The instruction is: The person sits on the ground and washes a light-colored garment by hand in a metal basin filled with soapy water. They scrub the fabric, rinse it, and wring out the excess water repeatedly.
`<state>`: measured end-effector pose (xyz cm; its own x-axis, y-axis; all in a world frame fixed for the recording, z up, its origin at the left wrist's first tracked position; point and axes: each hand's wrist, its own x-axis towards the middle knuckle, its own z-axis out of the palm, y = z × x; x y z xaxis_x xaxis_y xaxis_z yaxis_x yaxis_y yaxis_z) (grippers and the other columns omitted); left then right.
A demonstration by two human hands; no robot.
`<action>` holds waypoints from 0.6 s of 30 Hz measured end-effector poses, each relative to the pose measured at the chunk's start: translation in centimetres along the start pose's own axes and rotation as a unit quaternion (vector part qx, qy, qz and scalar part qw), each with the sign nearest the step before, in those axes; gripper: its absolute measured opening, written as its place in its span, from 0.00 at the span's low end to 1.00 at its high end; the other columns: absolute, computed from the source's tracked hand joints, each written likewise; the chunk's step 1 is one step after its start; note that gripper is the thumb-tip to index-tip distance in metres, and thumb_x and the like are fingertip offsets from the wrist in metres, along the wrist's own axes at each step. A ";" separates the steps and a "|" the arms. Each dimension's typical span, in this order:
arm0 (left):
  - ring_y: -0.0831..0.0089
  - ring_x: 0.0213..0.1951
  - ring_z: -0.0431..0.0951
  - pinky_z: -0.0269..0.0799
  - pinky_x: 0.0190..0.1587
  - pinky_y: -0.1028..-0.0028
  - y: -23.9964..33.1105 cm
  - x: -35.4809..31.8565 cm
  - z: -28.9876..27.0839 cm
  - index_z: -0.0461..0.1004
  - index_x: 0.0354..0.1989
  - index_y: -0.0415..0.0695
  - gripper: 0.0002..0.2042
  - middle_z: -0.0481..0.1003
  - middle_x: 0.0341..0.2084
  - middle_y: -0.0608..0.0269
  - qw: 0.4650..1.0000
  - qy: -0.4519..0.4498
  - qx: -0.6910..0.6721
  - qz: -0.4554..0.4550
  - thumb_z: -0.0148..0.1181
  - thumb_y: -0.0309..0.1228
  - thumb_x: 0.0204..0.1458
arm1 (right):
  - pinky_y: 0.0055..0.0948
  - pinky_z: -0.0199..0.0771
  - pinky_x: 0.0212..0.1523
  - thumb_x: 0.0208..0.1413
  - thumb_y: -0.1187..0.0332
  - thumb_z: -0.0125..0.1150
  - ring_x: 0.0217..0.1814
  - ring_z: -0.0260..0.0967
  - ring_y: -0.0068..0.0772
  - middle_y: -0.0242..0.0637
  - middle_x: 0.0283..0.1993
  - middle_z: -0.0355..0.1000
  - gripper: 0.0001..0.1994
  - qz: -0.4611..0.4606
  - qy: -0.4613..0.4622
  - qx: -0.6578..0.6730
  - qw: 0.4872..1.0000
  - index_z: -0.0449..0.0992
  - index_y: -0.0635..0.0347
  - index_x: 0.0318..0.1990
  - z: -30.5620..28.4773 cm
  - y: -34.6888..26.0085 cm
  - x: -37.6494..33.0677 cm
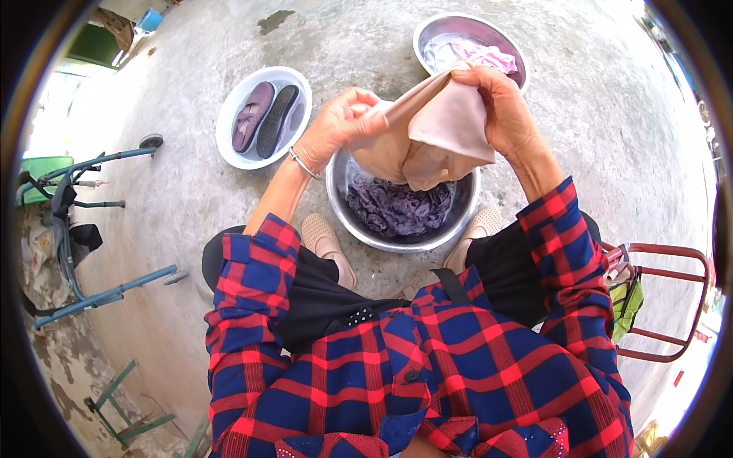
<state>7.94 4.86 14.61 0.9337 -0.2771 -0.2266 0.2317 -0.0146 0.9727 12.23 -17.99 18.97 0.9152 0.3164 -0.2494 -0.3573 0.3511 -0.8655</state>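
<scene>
A beige piece of cloth [450,126] is stretched between my two hands, its lower folds hanging over a metal basin [336,206]. My left hand [343,122], with a bracelet at the wrist, pinches the cloth's left edge. Its upper right edge is gripped by my right hand [500,107]. Dark purple wet-looking laundry [401,206] fills the basin between my feet. The cloth covers the basin's far rim.
Ahead on the left, a white basin [223,130] holds a pair of purple shoes [253,114]. Another metal basin [422,34] with pink and white cloth [481,57] lies ahead. A blue metal frame [114,294] stands left, a red metal frame [664,355] right.
</scene>
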 end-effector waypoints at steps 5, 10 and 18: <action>0.77 0.32 0.73 0.66 0.34 0.77 -2.9 0.9 -0.6 0.72 0.35 0.40 0.19 0.75 0.27 0.66 0.883 0.046 0.467 -0.014 0.64 0.30 0.30 | 0.22 0.70 0.32 0.43 0.73 0.57 0.29 0.66 0.22 0.31 0.28 0.68 0.05 -0.008 -0.012 0.047 0.999 0.71 0.61 0.29 -0.2 -0.1 -0.2; 0.72 0.31 0.74 0.68 0.38 0.73 -5.2 1.4 -2.8 0.73 0.34 0.38 0.12 0.75 0.27 0.63 0.992 0.059 0.033 -0.103 0.55 0.30 0.40 | 0.22 0.70 0.30 0.41 0.75 0.57 0.29 0.66 0.23 0.32 0.28 0.68 0.06 0.027 0.026 0.075 0.996 0.71 0.62 0.30 -1.1 -0.2 0.1; 0.71 0.42 0.73 0.68 0.49 0.70 -1.9 0.5 -1.0 0.66 0.44 0.34 0.14 0.72 0.40 0.57 0.932 -0.029 -0.358 -0.051 0.49 0.27 0.50 | 0.36 0.67 0.45 0.33 0.61 0.66 0.42 0.67 0.45 0.47 0.38 0.69 0.28 -0.004 0.019 -0.561 0.828 0.65 0.68 0.43 -3.5 3.6 2.1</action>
<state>8.29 5.74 12.55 0.8854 -0.3607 -0.2933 0.4606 0.5953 0.6584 13.54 -19.14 13.80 0.9294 0.2833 -0.2367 0.0275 -0.6926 -0.7208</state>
